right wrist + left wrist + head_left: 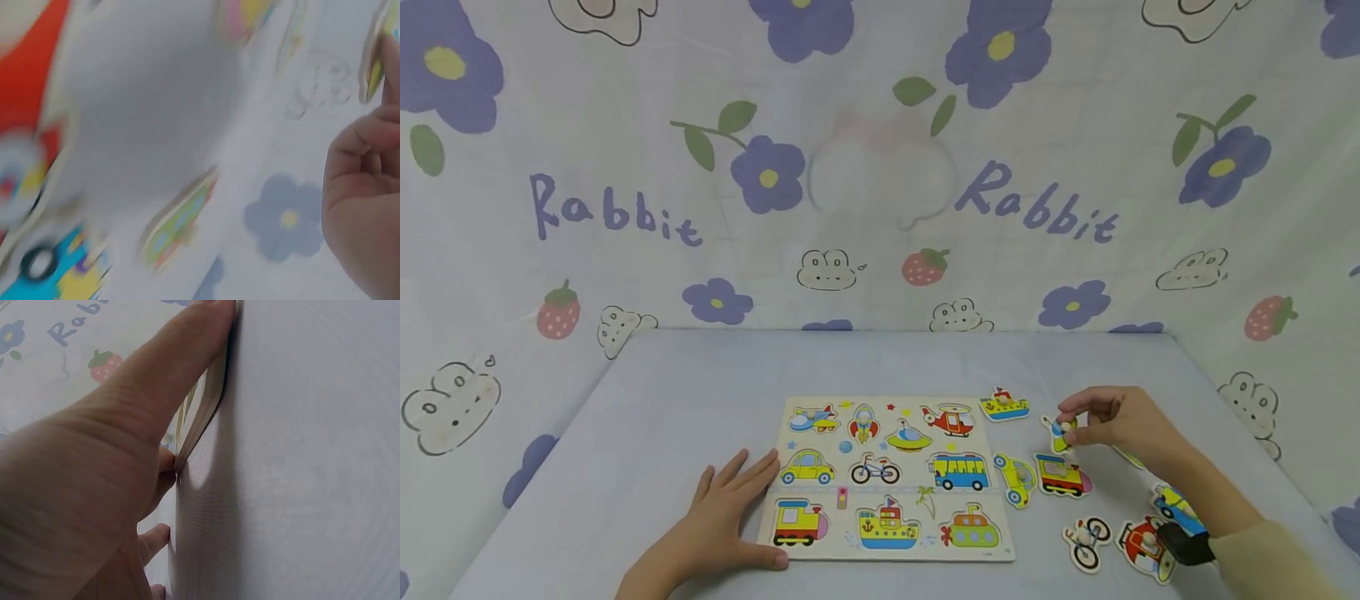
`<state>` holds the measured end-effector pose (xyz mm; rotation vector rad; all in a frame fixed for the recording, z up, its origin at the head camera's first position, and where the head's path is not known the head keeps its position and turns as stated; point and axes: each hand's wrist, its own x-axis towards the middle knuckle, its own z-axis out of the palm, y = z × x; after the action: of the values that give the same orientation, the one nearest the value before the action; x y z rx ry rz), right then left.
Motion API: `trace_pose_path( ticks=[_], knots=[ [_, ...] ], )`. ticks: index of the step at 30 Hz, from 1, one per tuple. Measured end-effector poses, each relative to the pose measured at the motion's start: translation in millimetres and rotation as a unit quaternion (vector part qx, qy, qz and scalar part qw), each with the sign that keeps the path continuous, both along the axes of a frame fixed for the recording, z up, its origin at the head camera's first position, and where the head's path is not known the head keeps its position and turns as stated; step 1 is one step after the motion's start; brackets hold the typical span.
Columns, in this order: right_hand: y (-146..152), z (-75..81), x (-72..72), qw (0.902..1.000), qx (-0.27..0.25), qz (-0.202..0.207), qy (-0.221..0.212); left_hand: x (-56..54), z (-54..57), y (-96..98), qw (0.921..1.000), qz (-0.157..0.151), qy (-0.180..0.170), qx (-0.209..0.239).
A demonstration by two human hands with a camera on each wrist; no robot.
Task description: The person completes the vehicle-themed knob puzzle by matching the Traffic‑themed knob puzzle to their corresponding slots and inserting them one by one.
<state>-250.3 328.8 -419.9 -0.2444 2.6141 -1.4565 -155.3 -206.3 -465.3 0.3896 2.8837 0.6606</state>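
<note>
My left hand [715, 521] rests at the left side of the wooden puzzle board [906, 537]. Its fingers are spread toward the left edge, and the thumb [181, 356] lies along the front edge. To the right of the board, my right hand [1120, 425] pinches a yellow-and-blue flying saucer puzzle piece [1058, 435] between thumb and fingers, over the loose pieces. Close beneath that hand lies the train piece [1062, 477]; the car piece [1015, 481] and ship piece [1004, 405] are left of it.
Nearer me on the right lie the bicycle piece [1086, 543], helicopter piece [1146, 547] and bus piece [1180, 508], partly covered by the right arm. A green submarine piece [181, 219] lies behind the forearm. A patterned cloth [880, 167] hangs behind the table.
</note>
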Motion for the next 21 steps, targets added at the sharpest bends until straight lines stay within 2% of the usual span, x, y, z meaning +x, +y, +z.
trace_pose_path(
  ticks=[9,21],
  knots=[
    [-47,10.9,2.6,0.9988,-0.047,-0.010,0.001,0.7,-1.1,-1.0,1.0000,-0.004,0.008,-0.002],
    [-84,5.3,3.9,0.9961,-0.087,0.008,-0.006,-0.8,-1.5,-0.4,1.0000,-0.001,0.001,-0.005]
  ],
)
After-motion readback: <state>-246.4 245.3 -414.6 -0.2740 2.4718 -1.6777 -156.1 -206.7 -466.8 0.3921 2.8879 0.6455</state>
